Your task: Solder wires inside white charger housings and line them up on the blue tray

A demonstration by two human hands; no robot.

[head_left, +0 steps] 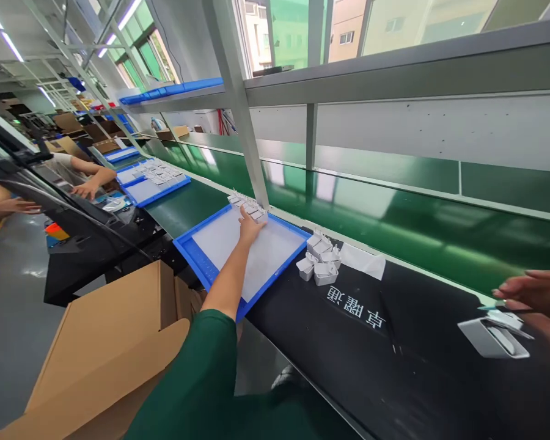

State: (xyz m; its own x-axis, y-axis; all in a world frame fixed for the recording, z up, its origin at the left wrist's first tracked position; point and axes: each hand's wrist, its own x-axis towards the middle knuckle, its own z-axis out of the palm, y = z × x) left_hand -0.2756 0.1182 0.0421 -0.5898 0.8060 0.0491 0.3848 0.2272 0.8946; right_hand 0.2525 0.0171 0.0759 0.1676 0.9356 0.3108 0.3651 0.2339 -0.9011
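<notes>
My left hand (250, 229) reaches across the blue-rimmed tray (277, 272), lined with a white sheet. Its fingers are spread and touch the near side of a row of small white plastic housings (253, 209) at the tray's far corner. Whether one is between the fingertips is hidden. At the right edge, my right hand (538, 296) is partly cut off, its fingers bent together around a thin teal-tipped piece I cannot make out. Just below it, a white open box-shaped housing (490, 339) lies on the black mat (330, 342), with white flat pieces (506, 319) against it.
Several white housings (321, 260) are piled right of the tray beside a white paper strip (362, 261). A metal post (241, 104) rises behind the tray. Cardboard boxes (114, 330) stand at lower left. Further left are another filled tray (153, 180) and co-workers' hands (89, 186).
</notes>
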